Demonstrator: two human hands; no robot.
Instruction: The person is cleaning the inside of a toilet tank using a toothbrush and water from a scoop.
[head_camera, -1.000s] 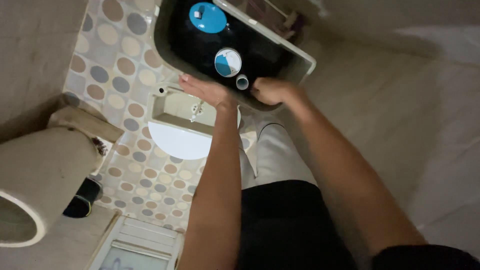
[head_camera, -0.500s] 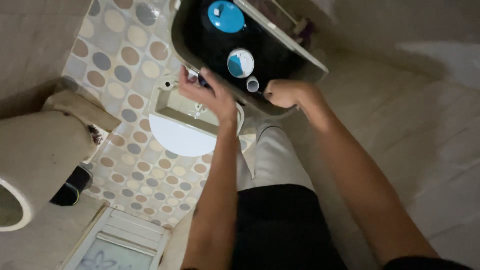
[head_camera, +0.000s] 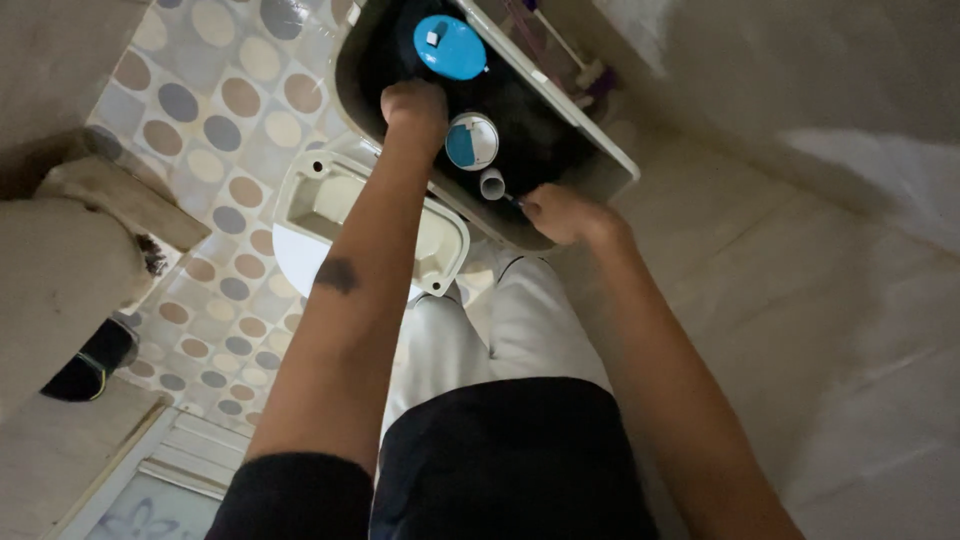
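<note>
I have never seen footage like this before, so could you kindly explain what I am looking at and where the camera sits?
The camera is worn on a person's head and looks down at their two bare arms. The left hand reaches inside an open, dark toilet cistern, just below a round bright-blue plastic cap. The right hand rests curled on the cistern's near rim, beside a round blue-and-white valve top and a small grey tube. Whether either hand holds anything is unclear. Below lies a spotted tile floor.

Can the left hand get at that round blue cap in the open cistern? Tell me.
Probably yes. The left hand is already inside the open cistern, just below the blue cap, with nothing between them.
</note>
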